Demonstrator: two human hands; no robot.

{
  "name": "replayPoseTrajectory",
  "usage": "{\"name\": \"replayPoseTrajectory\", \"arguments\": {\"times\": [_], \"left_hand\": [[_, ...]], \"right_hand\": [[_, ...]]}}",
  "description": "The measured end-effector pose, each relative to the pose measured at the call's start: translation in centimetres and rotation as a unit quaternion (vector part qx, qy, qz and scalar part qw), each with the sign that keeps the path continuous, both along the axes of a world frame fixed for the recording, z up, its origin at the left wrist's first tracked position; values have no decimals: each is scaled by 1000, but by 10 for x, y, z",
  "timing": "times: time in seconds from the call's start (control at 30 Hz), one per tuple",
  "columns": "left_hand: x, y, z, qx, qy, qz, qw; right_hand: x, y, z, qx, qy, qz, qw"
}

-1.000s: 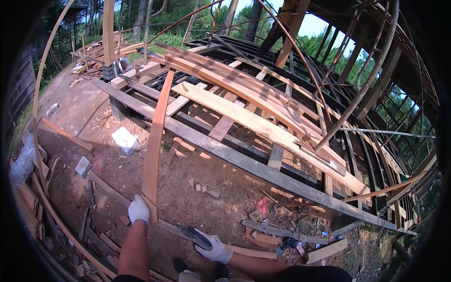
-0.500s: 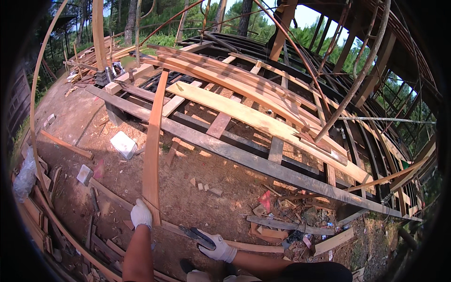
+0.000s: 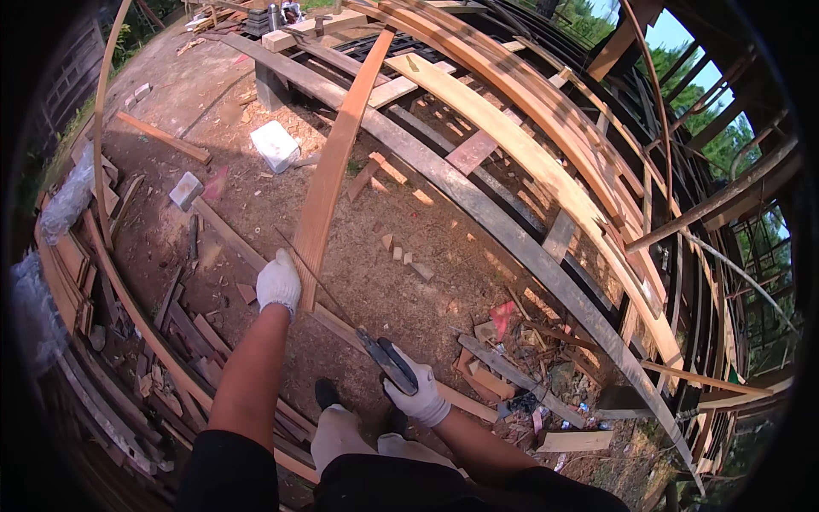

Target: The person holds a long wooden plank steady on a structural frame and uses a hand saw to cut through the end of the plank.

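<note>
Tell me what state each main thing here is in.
Left hand: gloved, at the plank's near end
Right hand: gloved, closed around the saw's handle
Saw: blade across plank
Plank: in one piece, crossing dark beam
Plastic sheeting: crumpled
Larger white block: on ground

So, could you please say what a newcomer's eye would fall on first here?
Probably the long reddish-brown plank, slanting across the grey beam to the gloved left hand. Next, the dark-handled tool in the gloved right hand, lower centre. Then the bright white block on the dirt, left of the plank.
</note>
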State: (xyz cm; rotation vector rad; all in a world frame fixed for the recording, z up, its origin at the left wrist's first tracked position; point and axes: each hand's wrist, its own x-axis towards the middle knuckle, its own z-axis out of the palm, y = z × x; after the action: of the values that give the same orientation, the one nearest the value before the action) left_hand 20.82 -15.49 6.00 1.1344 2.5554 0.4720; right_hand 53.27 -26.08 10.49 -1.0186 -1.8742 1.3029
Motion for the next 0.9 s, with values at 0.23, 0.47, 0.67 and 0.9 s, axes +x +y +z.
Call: {"name": "replayPoseTrajectory", "arguments": {"times": [0.23,0.47,0.67,0.9], "left_hand": [[38,18,4,-24,-30,-28,999],[18,-1,-1,-7,-64,18,998],[22,7,-9,-24,-63,22,997],[21,9,-22,-18,-66,30,997]], "right_hand": [[-29,49,-52,19,-13,-24,999],[-8,7,-26,-30,6,-15,999],[14,1,-38,38,-4,-13,999],[-44,44,-40,1,-28,-17,999]]}}
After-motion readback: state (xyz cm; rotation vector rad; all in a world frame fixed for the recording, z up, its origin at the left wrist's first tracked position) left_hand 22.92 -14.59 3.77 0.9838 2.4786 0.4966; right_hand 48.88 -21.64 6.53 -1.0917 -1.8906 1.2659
